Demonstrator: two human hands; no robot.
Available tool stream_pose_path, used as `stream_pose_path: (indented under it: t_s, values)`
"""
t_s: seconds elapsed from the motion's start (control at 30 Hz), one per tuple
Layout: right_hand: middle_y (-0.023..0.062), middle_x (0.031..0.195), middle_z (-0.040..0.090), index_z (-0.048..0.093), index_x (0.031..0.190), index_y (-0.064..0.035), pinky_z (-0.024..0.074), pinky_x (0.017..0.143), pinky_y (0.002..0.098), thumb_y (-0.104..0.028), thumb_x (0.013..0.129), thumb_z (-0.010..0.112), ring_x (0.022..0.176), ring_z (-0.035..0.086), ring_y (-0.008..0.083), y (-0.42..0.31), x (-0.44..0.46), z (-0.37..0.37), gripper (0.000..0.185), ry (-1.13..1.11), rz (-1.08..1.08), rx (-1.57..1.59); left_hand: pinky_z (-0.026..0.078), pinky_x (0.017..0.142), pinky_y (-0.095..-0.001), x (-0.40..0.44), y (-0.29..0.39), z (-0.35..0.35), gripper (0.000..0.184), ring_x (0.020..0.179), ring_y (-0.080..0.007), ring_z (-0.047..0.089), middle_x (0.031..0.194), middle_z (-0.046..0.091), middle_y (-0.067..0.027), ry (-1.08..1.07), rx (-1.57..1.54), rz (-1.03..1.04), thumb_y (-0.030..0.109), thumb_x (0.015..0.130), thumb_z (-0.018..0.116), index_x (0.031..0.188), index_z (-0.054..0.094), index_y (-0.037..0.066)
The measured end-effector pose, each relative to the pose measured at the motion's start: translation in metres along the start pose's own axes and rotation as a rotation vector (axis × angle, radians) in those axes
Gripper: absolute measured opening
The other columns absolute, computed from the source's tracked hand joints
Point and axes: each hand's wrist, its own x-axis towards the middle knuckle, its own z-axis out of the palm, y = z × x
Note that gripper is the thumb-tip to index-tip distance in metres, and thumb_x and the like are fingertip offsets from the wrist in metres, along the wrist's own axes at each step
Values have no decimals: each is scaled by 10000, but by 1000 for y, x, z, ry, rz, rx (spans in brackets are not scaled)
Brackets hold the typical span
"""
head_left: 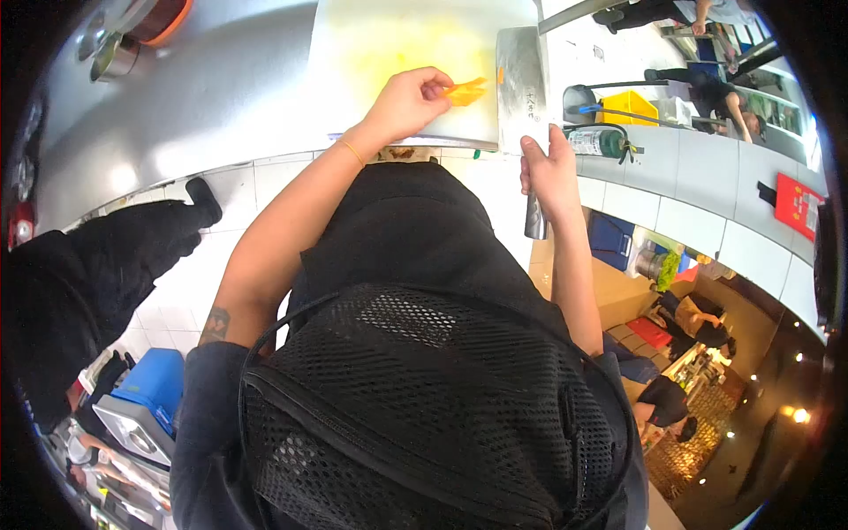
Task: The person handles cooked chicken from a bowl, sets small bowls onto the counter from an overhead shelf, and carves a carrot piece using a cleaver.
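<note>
My left hand (408, 104) pinches a few thin orange slices (466, 92), which look like carrot, between thumb and fingers. It is over the near part of a white cutting board (353, 26) with yellow stains. My right hand (551, 173) is closed around the handle of a broad cleaver (521, 93). The blade points away from me along the board's right edge, its flat side facing up. A small orange piece (501, 75) shows at the blade's left edge. A gap separates the slices in my left hand from the cleaver.
The board lies on a steel counter (221, 97). Metal pots (115, 58) stand at its far left. A person in black (97, 256) is close on my left, near a blue bin (152, 389). To the right are a yellow container (629, 108) and other people farther off.
</note>
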Motion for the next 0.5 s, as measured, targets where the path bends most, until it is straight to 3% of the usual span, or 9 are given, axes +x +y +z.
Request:
stream_pose_path:
  t_s: [0.07,0.1,0.17,0.2,0.23,0.3,0.37,0.43,0.5]
  values:
    - [17,671,527,508,1193,7,411,415,278,-88,1016,597,482,484,101,1,3,2,219,25,-59,65,539,871,-302,4,1,-9,299,929,-161,649,1090,722,-81,9,-357,-205,130,960,676,1227,683,-5]
    - [17,671,527,508,1193,7,411,415,278,-88,1016,597,482,484,101,3,-6,-10,219,16,-35,75,539,871,-302,-5,13,-1,299,929,-161,649,1090,722,-81,-2,-351,-230,130,960,676,1227,683,-5]
    - [12,662,517,516,1160,2,407,413,278,-79,1012,598,477,474,96,2,-1,-12,187,16,-57,97,531,834,-271,-5,24,-9,281,904,-137,641,1015,720,-86,79,-832,-332,118,946,679,1159,693,-65]
    - [12,662,517,516,1160,2,407,413,278,-79,1012,598,477,474,96,4,2,-18,187,34,-75,106,523,812,-253,0,23,-4,271,852,-131,642,947,720,-81,135,-841,-330,97,929,683,1130,701,-83]
    - [10,659,514,522,1169,-3,405,412,278,-78,1010,599,472,468,94,11,5,-17,193,31,-56,114,522,789,-252,0,18,-3,262,811,-138,654,926,723,-75,146,-506,-371,77,926,670,1133,703,-80]
    - [9,656,511,527,1178,-8,403,411,278,-78,1007,601,467,462,93,21,11,-19,199,29,-48,136,526,763,-258,0,17,1,256,798,-145,665,917,729,-80,183,-176,-402,70,918,676,1123,704,-81]
    - [6,652,509,538,1177,-17,400,412,277,-78,1005,599,463,454,91,29,15,-24,192,-28,-8,167,539,757,-257,-1,22,3,247,803,-137,672,939,736,-87,186,-82,-371,71,922,676,1114,707,-81]
    - [1,644,504,543,1183,-18,393,412,280,-79,1006,592,459,445,89,26,14,-29,194,-53,-11,215,554,747,-272,-1,43,-1,190,777,-153,682,904,732,-91,270,-623,-463,81,923,664,1026,728,-66]
    - [-6,636,494,542,1190,-16,384,410,283,-86,1007,592,455,434,84,32,17,-32,202,-41,-37,143,563,750,-271,-3,45,-9,176,772,-152,675,913,727,-104,278,-769,-460,77,926,681,1016,724,-67]
